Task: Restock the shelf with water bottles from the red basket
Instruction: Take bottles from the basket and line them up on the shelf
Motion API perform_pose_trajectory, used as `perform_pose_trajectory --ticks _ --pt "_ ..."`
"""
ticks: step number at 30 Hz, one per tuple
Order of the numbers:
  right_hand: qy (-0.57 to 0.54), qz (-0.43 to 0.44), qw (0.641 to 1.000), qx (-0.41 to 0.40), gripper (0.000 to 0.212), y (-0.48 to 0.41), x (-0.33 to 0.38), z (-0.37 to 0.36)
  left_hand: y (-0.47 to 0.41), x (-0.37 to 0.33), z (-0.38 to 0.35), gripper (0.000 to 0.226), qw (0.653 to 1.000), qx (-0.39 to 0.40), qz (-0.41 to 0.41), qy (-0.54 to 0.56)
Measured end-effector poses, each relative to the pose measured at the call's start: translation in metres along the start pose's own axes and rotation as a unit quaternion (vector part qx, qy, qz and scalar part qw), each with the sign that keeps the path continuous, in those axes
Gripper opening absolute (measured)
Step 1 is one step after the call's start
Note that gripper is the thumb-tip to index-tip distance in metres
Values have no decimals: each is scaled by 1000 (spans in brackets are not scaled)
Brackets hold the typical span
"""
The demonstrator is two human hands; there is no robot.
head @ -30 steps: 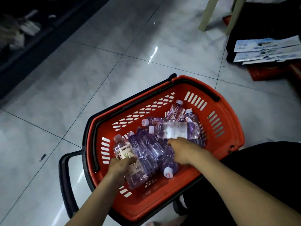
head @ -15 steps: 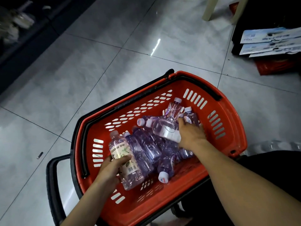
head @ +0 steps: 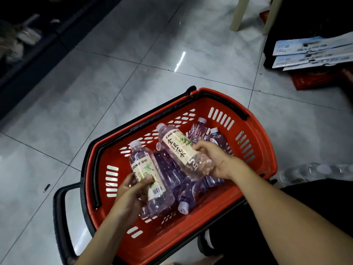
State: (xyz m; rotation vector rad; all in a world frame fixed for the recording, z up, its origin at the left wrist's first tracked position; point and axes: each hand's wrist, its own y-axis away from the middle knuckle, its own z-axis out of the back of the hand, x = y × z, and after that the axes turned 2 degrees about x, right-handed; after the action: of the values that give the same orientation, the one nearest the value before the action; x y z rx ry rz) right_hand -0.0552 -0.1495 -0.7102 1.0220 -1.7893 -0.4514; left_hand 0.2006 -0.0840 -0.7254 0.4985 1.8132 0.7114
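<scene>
Head | tile floor (head: 99, 104) | red basket (head: 264, 131) | left grip (head: 131, 190) clasps near bottle (head: 146, 168) | right grip (head: 217, 159) clasps far bottle (head: 177, 146)

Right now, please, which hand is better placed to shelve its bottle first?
Probably left: the left hand grips the barcode bottle nearer the dark shelf; the right hand holds the raised bottle farther away.

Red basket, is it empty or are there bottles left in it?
Not empty: several purple bottles lie loose on the floor of the red basket.

shop floor, red shopping basket (head: 254, 119) of bottled water (head: 172, 169), dark shelving (head: 28, 60), tiles (head: 114, 83)
</scene>
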Motion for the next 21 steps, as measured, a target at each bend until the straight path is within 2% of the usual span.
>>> perform_pose_trajectory --ticks 3,6,9,11,14,15,17,19,21 --pt "-10 34 998 44 45 17 7 -18 13 -16 -15 82 999 43 -27 14" --pt "-39 83 993 79 42 39 13 -32 36 -37 -30 108 995 72 -63 -1" --pt "-21 124 986 112 42 68 20 -45 59 -59 -38 111 989 102 -105 -26" --pt "15 156 985 77 55 85 23 -53 73 -73 -45 107 981 131 -135 -49" --pt "37 213 976 19 87 111 21 -59 93 -90 -61 115 970 176 -156 -65" --pt "40 233 972 5 87 122 21 -60 99 -96 -68 115 965 188 -166 -73" --pt "49 280 959 -22 75 151 24 -62 111 -107 -87 108 952 218 -190 -95" --pt "66 321 943 -63 64 183 30 -62 120 -114 -110 95 937 262 -205 -104" --pt "82 355 925 -103 64 215 34 -58 130 -120 -134 81 921 308 -211 -107"
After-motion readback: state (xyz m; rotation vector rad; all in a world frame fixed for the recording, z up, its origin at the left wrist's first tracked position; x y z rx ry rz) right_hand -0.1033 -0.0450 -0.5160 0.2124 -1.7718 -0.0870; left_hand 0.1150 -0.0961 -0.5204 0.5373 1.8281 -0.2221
